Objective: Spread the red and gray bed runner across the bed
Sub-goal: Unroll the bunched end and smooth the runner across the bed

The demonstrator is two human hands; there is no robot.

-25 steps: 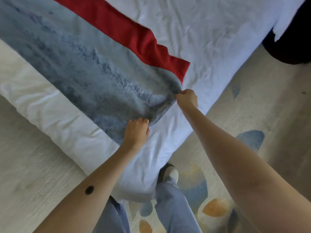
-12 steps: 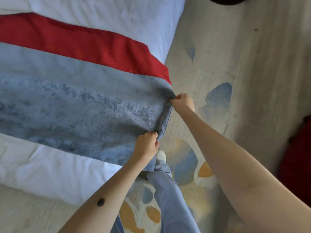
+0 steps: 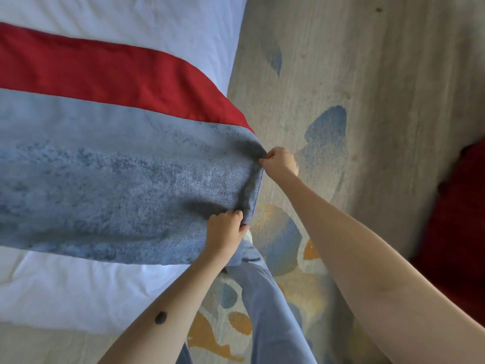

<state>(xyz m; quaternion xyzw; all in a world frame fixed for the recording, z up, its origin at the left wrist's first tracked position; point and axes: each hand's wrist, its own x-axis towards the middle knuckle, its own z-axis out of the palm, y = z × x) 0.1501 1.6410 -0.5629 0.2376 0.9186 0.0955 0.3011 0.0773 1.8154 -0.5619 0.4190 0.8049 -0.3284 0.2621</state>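
Note:
The bed runner (image 3: 110, 174) lies across the white bed (image 3: 78, 290), a wide grey-blue plush band with a red stripe along its far side. Its end hangs past the bed's right edge over the floor. My left hand (image 3: 225, 229) grips the near corner of that end. My right hand (image 3: 279, 161) pinches the end's edge further up, just below the red stripe. The cloth between both hands is folded down and creased.
A patterned rug (image 3: 325, 132) with blue and orange patches covers the floor to the right of the bed. My legs in blue trousers (image 3: 273, 311) stand beside the bed corner. A dark red object (image 3: 462, 232) sits at the right edge.
The view has swung so the runner now lies level across the bed. Both hands kept their hold and drew the runner's end out past the bed's edge.

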